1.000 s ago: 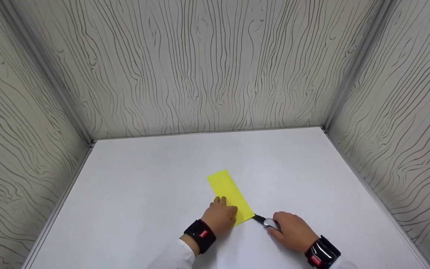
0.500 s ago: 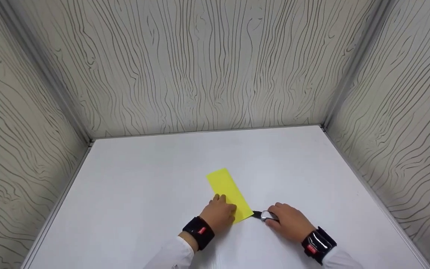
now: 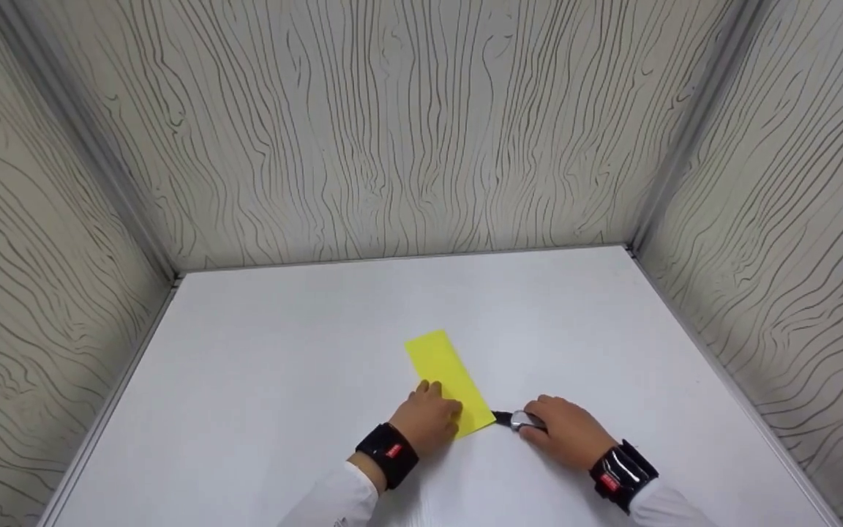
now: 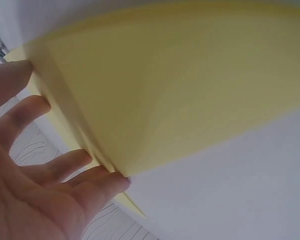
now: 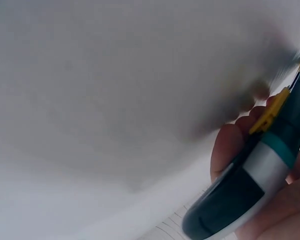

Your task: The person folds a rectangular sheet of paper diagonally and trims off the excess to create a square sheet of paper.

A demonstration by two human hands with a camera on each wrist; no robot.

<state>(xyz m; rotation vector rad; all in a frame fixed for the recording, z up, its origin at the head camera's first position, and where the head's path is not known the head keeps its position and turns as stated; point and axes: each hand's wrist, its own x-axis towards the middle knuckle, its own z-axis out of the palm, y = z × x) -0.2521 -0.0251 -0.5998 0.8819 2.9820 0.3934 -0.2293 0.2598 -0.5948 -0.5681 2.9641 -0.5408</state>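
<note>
A narrow yellow sheet of paper [image 3: 437,359] lies slanted on the white table. My left hand [image 3: 425,421] rests on its near left part, fingertips pressing down. In the left wrist view these fingertips meet the paper [image 4: 170,90] along a shaded strip, where it appears to have more than one layer. My right hand [image 3: 574,435] grips a utility knife [image 3: 521,420], whose front end is at the paper's near right corner. The right wrist view shows the knife's dark green and grey handle [image 5: 250,185] with a yellow slider [image 5: 271,111]. Its blade tip lies at the frame edge, hardly visible.
The white tabletop [image 3: 282,351] spreads around both hands. Panels with a wood-line pattern [image 3: 407,132] stand behind it and at both sides, with grey metal posts [image 3: 699,117] at the corners. Each wrist wears a black band [image 3: 388,455].
My right hand has moved slightly forward with the knife, turning its handle flatter to the table edge; the last half second shows little motion. My left hand stays in place on the paper.
</note>
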